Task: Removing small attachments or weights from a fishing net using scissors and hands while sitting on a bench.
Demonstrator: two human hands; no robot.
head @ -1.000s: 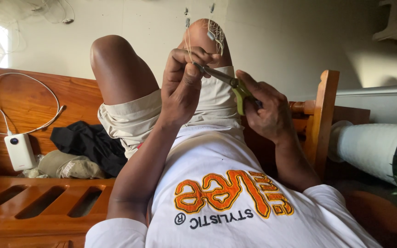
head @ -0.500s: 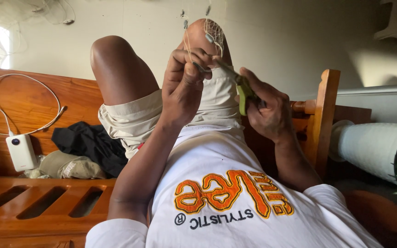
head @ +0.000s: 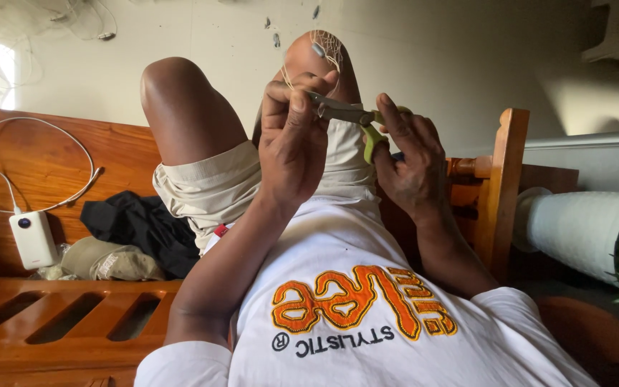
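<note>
Reclining on a wooden bench (head: 51,301), head cam view: the person has knees raised, both hands up by the right knee (head: 317,61). Vs. a sec ago the scissors (head: 349,115) have levelled out and slid further left, so the blade tips now sit right under the left hand's (head: 291,140) thumb and fingers. Left hand is pinched closed on thin pale thread / net strands (head: 329,44) draped over the knee. Right hand (head: 410,154) grips the scissors w/ fingers thru the yellow-green handle (head: 372,140). That reads as blades brought to the strand for a snip, prob. trimming net cord; only a judgement.

Hard to make out: whether blades are parted or closed, tips hidden behind left fingers. Thread itself v. fine, mostly lost vs. the wall. Small dark bits near the knee unclear, maybe net weights. Right palm side hidden.

Elsewhere, unchanged: white power bank (head: 34,240) w/ cable against the bench back, dark cloth (head: 141,226) beside it, white roll (head: 582,233) at right, partly cut off.
</note>
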